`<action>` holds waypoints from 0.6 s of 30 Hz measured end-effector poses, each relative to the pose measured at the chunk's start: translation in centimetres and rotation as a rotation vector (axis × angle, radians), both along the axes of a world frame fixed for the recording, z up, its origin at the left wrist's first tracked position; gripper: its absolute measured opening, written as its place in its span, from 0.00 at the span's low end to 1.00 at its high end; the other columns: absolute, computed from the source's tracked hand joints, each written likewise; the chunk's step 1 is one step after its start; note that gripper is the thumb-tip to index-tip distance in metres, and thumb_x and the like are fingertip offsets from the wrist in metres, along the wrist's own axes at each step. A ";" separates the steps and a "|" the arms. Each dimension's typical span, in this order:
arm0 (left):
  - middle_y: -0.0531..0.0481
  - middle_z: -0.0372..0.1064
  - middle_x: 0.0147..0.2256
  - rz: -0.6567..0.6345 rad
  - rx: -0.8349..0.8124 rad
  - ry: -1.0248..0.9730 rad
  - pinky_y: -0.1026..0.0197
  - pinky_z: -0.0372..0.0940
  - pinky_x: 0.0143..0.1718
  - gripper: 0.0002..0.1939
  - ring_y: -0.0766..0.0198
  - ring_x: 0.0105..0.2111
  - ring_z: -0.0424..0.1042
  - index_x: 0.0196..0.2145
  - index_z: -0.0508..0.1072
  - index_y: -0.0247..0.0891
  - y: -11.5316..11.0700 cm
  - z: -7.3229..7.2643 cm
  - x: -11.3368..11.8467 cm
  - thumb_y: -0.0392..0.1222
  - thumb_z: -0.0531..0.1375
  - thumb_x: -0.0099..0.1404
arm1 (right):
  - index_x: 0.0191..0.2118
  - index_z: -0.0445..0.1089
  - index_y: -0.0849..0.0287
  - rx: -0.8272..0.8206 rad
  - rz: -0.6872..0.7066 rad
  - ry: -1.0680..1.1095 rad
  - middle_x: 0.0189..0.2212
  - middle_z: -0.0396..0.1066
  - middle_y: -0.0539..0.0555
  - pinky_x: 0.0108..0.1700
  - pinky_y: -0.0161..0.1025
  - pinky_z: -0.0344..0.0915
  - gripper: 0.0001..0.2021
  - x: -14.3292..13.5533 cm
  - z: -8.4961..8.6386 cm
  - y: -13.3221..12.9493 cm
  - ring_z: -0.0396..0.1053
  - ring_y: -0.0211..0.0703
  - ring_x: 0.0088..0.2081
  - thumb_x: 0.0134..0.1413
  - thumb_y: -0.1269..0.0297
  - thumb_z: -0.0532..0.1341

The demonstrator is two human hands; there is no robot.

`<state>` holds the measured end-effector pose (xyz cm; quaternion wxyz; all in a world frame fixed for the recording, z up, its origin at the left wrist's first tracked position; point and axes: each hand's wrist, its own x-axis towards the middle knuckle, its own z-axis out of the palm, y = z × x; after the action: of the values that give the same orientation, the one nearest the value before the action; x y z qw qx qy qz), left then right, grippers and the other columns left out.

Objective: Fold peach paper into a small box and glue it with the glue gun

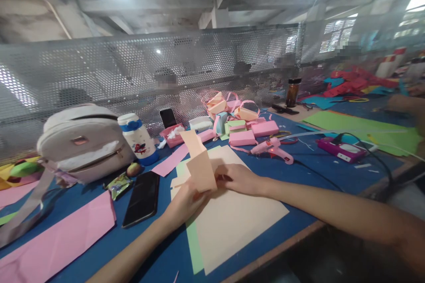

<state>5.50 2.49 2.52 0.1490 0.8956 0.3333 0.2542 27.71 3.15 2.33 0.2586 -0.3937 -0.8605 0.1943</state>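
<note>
A folded piece of peach paper (201, 168) stands upright between my hands, its upper flap bent back toward the left. My left hand (189, 201) grips its lower left edge, fingers partly hidden behind the paper. On the other side my right hand (234, 179) pinches the lower right edge with curled fingers. Both hands rest over a large peach sheet (245, 225), which lies on top of a green sheet (195, 247). Just beyond the right hand a pink glue gun (272, 149) lies on its side, its cable running right.
Several small paper boxes (242, 137) are heaped behind the sheets. Left of my hands are a black phone (142, 198), a bottle (137, 139), a backpack (83, 143) and pink paper (63, 239). A purple power strip (341, 149) sits right, near green sheets (361, 130). A perforated metal screen (186, 59) closes the back.
</note>
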 end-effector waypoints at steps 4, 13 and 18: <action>0.44 0.75 0.47 0.007 0.094 0.070 0.60 0.70 0.43 0.13 0.55 0.44 0.75 0.46 0.76 0.41 -0.1 0.2 -0.2 0.38 0.56 0.66 | 0.41 0.74 0.59 -0.008 -0.072 0.052 0.34 0.76 0.51 0.35 0.35 0.58 0.10 0.3 0.0 0.3 0.69 0.41 0.33 0.56 0.75 0.58; 0.45 0.77 0.34 0.102 0.300 0.360 0.59 0.66 0.35 0.11 0.54 0.35 0.76 0.35 0.80 0.40 0.7 1.0 -1.4 0.36 0.56 0.68 | 0.37 0.73 0.59 -0.009 -0.153 0.096 0.30 0.72 0.50 0.33 0.34 0.55 0.07 0.6 0.1 0.6 0.66 0.39 0.31 0.63 0.68 0.57; 0.45 0.76 0.31 0.175 0.285 0.390 0.62 0.63 0.30 0.14 0.56 0.32 0.75 0.31 0.79 0.38 -0.3 0.7 -0.6 0.35 0.54 0.68 | 0.43 0.70 0.58 0.038 -0.067 0.197 0.40 0.71 0.53 0.40 0.37 0.61 0.14 0.6 0.4 0.2 0.67 0.44 0.40 0.65 0.52 0.58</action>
<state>4.88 2.16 3.24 -0.0684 0.9074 0.3928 0.1333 28.26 3.35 2.75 0.3555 -0.3962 -0.8209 0.2069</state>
